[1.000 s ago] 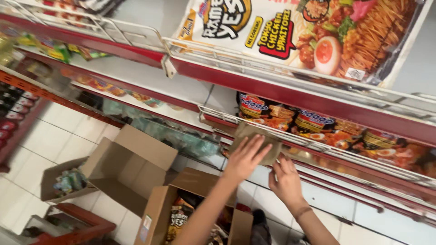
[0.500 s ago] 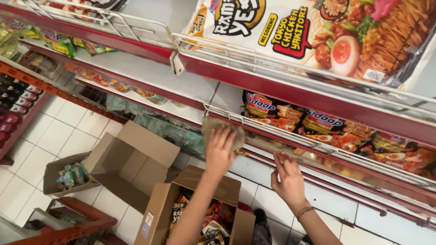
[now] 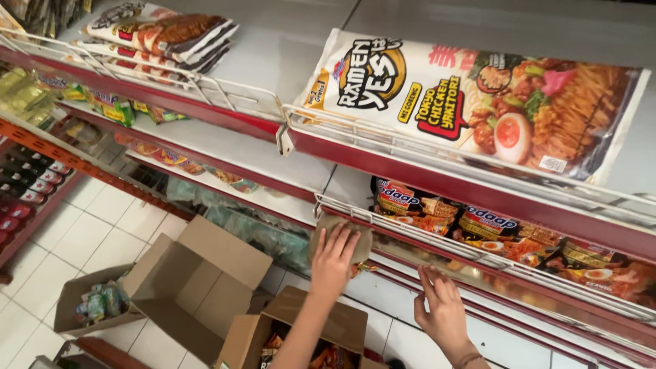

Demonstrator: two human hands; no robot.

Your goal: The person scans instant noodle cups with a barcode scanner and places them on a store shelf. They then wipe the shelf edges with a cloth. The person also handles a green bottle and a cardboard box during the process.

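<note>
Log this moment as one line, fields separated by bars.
left hand holds brown packet at shelf rail | right hand open, on lower shelf edge | open cardboard box of packets below

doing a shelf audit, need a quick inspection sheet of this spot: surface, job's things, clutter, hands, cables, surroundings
surface: white shelf with red edge and wire rail, partly bare.
job's things: tan packet held against the rail; noodle packs lined up behind the rail to its right.
clutter: empty open box on the floor; small box with green packets; opened box of packs below the hands.
grippers: left hand flat on the packet, fingers spread; right hand open, at the shelf edge, holding nothing.
cables: nothing seen.
surroundings: big noodle pack on the top shelf; white tile floor; bottles at left.
</note>
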